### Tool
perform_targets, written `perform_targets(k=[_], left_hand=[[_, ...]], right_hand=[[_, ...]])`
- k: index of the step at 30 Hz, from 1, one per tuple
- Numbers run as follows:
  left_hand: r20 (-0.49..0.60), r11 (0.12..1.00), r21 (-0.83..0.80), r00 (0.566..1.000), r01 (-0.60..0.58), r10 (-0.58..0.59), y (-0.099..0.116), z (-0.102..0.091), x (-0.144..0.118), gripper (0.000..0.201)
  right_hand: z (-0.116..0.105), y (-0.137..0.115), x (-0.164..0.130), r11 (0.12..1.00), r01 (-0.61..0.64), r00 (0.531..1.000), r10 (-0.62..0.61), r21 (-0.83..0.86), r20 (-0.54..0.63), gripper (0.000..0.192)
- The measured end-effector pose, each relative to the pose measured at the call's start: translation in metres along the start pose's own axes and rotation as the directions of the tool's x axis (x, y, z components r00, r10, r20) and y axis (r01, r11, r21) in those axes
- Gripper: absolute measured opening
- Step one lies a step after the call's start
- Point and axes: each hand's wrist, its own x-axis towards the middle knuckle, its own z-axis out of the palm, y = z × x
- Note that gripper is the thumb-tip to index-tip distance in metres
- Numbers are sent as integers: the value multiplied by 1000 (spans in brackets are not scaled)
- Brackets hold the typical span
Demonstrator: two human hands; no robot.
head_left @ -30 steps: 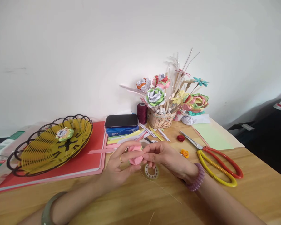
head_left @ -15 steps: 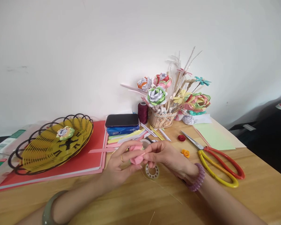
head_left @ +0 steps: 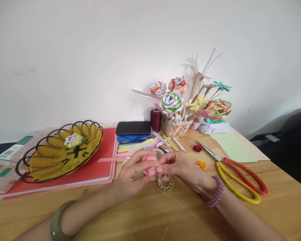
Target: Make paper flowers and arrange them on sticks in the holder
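A pink paper flower (head_left: 149,170) is held between both hands above the middle of the table. My left hand (head_left: 132,175) wraps its fingers and thumb around the flower's left side. At its right edge, my right hand (head_left: 177,165) pinches the paper between thumb and fingertips. Fingers hide part of the flower, so its full shape does not show. Just below the hands lies a roll of tape (head_left: 165,183) on the tabletop. A thin thread (head_left: 180,203) trails from under the flower toward the lower right.
A yellow woven basket (head_left: 50,160) rests on red paper at left. Behind the hands are paper strips (head_left: 135,147), a phone (head_left: 132,128), a thread spool (head_left: 156,120) and a flower pot (head_left: 177,126). Scissors (head_left: 223,160), a red rolled rose (head_left: 197,148) and an orange one (head_left: 202,164) lie right.
The whole scene has shifted slightly to the right as the head view turned. Both hands keep their hold on the pink paper flower, with hardly any finger movement.
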Motion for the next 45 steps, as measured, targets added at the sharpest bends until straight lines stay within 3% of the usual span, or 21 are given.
perform_targets(k=[14,20,23,30,36,45], left_hand=[[26,998,-45,999,46,-45,0,1,-1,47],[-15,980,-97,984,173,-176,-1,1,-1,47],[-15,976,-108,981,192,-194,-2,1,-2,47],[1,963,-177,979,201,-205,-3,3,-1,47],[37,953,-215,977,212,-209,-3,2,0,46],[86,952,-242,981,188,-172,-3,2,-1,44]], right_hand=[[0,1,0,1000,-2,1000,2,-31,14,27],[2,1,1,998,38,999,-38,39,-14,44],[2,-1,0,998,34,999,-33,48,-18,39],[-2,-4,-2,998,20,1000,-20,-54,2,25],[-3,-11,-5,988,-3,998,14,-152,67,28],[-4,-8,-3,985,-77,996,83,-153,33,31]])
